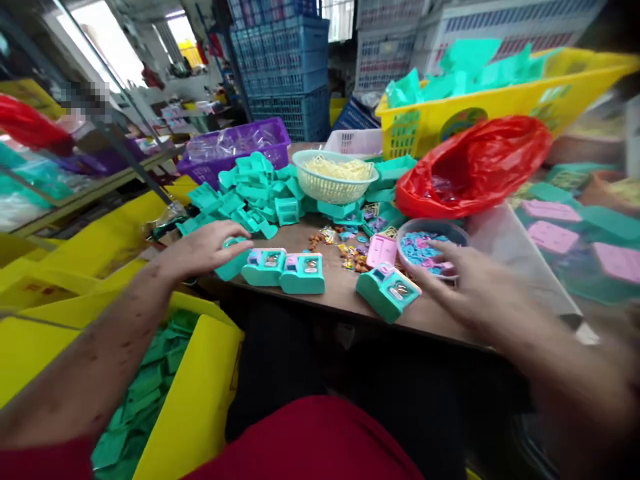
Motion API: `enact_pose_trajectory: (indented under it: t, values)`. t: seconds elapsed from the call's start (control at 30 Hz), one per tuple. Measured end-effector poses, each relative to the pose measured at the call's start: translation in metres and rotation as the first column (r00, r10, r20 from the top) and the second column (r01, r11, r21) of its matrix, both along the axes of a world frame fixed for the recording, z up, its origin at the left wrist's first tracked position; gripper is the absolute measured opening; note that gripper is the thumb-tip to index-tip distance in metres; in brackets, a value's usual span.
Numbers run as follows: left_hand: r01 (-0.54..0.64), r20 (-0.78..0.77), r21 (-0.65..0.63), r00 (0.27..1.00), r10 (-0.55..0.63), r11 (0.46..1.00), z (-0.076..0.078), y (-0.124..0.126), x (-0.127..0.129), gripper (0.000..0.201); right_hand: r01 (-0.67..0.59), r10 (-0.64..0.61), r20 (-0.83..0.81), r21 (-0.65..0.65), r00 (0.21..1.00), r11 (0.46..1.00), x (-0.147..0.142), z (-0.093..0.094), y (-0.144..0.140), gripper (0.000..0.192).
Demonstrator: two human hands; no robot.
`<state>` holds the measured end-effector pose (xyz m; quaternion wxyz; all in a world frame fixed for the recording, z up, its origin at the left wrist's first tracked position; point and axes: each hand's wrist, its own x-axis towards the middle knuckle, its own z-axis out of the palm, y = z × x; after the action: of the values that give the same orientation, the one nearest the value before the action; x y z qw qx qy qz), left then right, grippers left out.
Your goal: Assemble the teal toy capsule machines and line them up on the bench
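My left hand [213, 247] has its thumb and fingers around a teal plastic case [232, 265] at the table's front edge. Right beside it stand two similar teal toy cases [264, 275], each with a small decorated panel on top. Another such case [383, 299] sits apart, turned at an angle, nearer my right hand. My right hand [470, 280], smeared by motion, has its fingers apart at the rim of a round tub [457, 233] of small blue and pink pieces. A pink plastic part [382, 251] lies left of that tub.
Teal shells [255, 183] are heaped at the back left. Behind are a pale basket [333, 189] of yellowish strands, a red plastic bag [470, 167] and a yellow crate [480, 117]. Small brown pieces [316, 240] lie mid-table. A yellow box [190, 400] of teal parts stands at lower left.
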<state>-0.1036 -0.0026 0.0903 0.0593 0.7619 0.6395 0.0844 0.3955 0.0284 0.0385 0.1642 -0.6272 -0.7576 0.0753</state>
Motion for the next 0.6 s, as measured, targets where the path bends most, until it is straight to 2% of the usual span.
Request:
enact_pose_trajectory:
  t: [0.07,0.1,0.17,0.27,0.37,0.47,0.53,0.6]
  values:
    - [0.111,0.057,-0.047,0.993,-0.108,0.993,-0.020,0.026,0.028,0.071,0.088,-0.061,0.194,-0.134,0.979,0.987,-0.031,-0.004,-0.001,0.088]
    - [0.149,0.071,-0.091,0.987,-0.143,0.985,-0.028,0.038,0.043,0.078,0.118,-0.062,0.266,-0.198,0.962,0.973,-0.046,-0.007,-0.001,0.083]
    - [0.190,0.020,-0.228,0.982,-0.190,0.955,-0.042,0.054,0.067,0.088,0.154,-0.091,0.304,-0.190,0.948,0.970,-0.072,-0.015,-0.005,0.068]
    - [0.160,-0.091,-0.369,0.974,-0.207,0.916,-0.056,0.063,0.083,0.080,0.137,-0.101,0.296,-0.105,0.950,0.985,-0.097,-0.027,-0.016,0.052]
    - [0.241,-0.117,-0.310,0.951,-0.288,0.920,-0.060,0.065,0.087,0.072,0.111,-0.108,0.252,0.001,0.962,0.994,-0.107,-0.037,-0.027,0.051]
    - [0.298,-0.222,-0.189,0.915,-0.336,0.936,-0.064,0.059,0.092,0.063,0.080,-0.097,0.205,0.091,0.974,0.993,-0.111,-0.048,-0.035,0.048]
    - [0.319,-0.325,-0.061,0.890,-0.321,0.946,-0.073,0.053,0.094,0.060,0.067,-0.090,0.181,0.129,0.979,0.989,-0.113,-0.055,-0.038,0.055]
    - [0.307,-0.380,0.015,0.882,-0.279,0.952,-0.086,0.052,0.094,0.067,0.071,-0.096,0.164,0.149,0.982,0.986,-0.117,-0.062,-0.040,0.071]
